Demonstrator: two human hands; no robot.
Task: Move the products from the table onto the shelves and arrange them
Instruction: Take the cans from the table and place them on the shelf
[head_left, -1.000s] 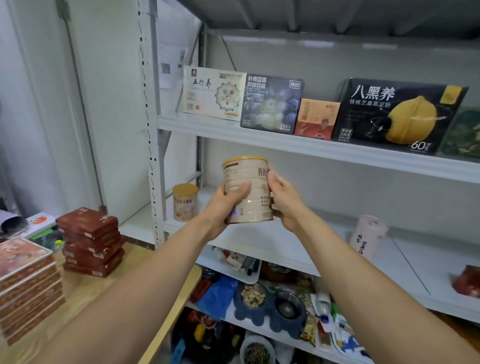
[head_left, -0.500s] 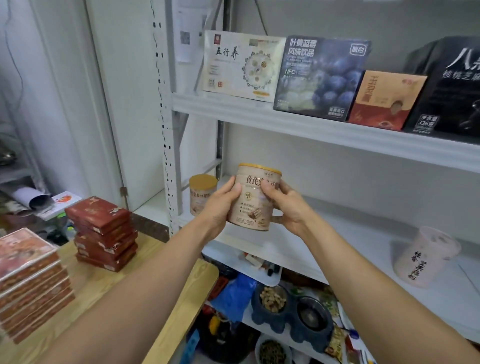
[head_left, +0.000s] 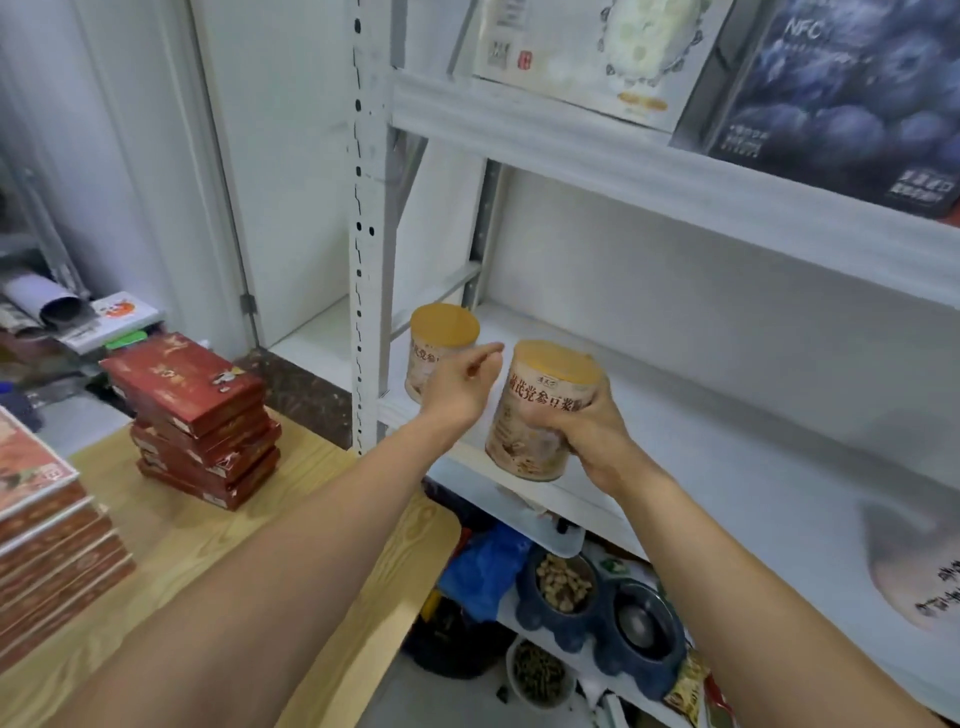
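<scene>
white shelf (head_left: 727, 441); right hand (head_left: 589, 434) grips can (head_left: 540, 395)

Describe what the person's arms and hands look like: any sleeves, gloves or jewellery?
The left forearm and right forearm are bare down to the frame edge; no sleeve shows. The left hand and the right hand are ungloved, with no watch, bracelet or ring visible.

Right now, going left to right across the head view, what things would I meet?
Stack of flat boxes → stack of red boxes → white shelf post → standing can → held can in the right hand → pale tub.
</scene>
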